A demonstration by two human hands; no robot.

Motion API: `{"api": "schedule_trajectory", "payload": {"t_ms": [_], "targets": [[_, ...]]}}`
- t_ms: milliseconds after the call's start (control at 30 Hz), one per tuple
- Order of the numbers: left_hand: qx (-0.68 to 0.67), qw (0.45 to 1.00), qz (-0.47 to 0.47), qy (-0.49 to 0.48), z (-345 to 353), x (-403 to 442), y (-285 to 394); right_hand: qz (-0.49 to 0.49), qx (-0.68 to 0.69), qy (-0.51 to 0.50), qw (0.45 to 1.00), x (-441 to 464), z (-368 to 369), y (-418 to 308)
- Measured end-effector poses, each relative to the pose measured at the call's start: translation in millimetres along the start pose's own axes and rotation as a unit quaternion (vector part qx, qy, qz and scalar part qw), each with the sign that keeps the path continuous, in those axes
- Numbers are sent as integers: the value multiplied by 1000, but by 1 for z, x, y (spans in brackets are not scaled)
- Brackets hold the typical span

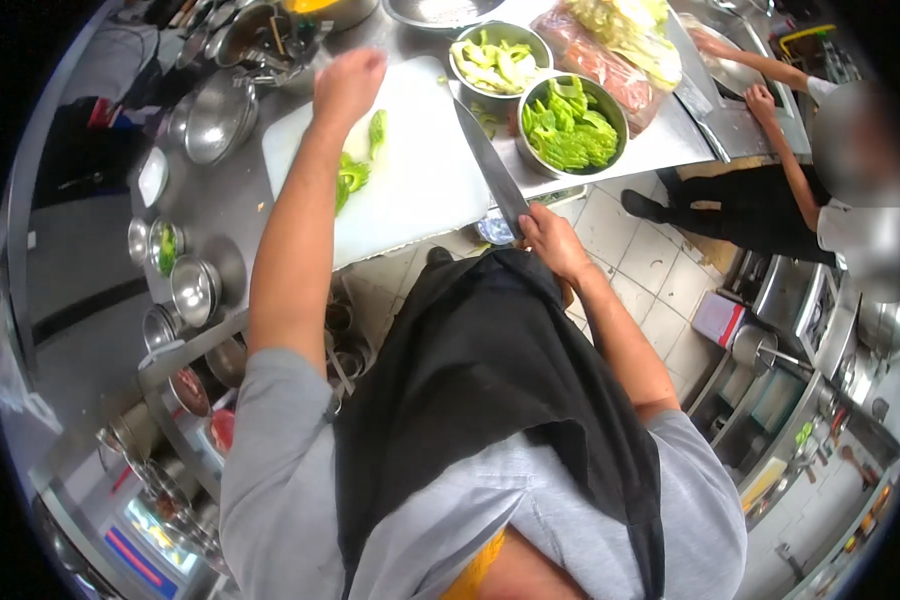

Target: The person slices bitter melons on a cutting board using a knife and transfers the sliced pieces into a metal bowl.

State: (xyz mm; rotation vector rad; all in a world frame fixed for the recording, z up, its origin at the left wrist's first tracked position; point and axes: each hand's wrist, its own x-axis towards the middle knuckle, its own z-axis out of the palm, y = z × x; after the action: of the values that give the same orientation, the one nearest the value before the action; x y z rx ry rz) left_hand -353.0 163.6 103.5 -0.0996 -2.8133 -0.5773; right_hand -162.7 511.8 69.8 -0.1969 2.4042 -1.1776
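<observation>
My right hand [552,240] is wrapped round the handle of a large knife [492,170], whose wide blade lies along the right edge of the white cutting board [420,190]. Over the board's upper left part is my left hand [348,85], its fingers curled; whatever they might hold is hidden. Green vegetable pieces [352,173] rest on the board beside my left forearm. Right of the board stand a metal bowl of pale green slices [497,65] and another bowl of bright green pieces [570,130].
Metal bowls [215,120] stand on the left of the steel table [210,190]. Plastic-bagged food [620,60] lies at the back right. At the far right, another person [770,200] has both hands near a metal pan [735,70].
</observation>
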Motion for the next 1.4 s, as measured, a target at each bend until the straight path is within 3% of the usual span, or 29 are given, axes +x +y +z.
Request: {"api": "schedule_trajectory", "payload": {"t_ms": [67,167,233,333,467,567,667,733,833,1033,1333,1400], "targets": [[114,988,-40,-99,5,-45,-20,3,19,-24,1000,9,-5,3],[125,984,-83,-94,16,-90,-8,53,80,-41,995,22,-5,3],[107,992,-69,-23,32,-104,-10,73,94,-57,991,26,-11,-9],[9,999,-43,-9,44,-111,-18,71,101,-76,989,35,-12,-17],[22,998,-59,5,39,-121,-3,50,103,-92,989,52,-6,-26],[-55,998,-44,3,49,-121,-6,37,77,-89,992,61,-2,-35],[-55,998,14,-18,56,-129,-7,37,52,-77,995,61,0,-46],[-76,993,-29,91,59,-138,-8,20,31,-69,997,64,7,-46],[4,994,-48,97,57,-150,-10,-3,-7,-71,997,70,17,-50],[18,990,-36,132,60,-147,-8,-46,-74,-61,994,95,42,-51],[26,992,-51,112,58,-145,-10,-23,-142,-88,986,92,46,-43],[24,992,-53,111,59,-145,-11,31,-94,-139,985,84,43,-43]]}}
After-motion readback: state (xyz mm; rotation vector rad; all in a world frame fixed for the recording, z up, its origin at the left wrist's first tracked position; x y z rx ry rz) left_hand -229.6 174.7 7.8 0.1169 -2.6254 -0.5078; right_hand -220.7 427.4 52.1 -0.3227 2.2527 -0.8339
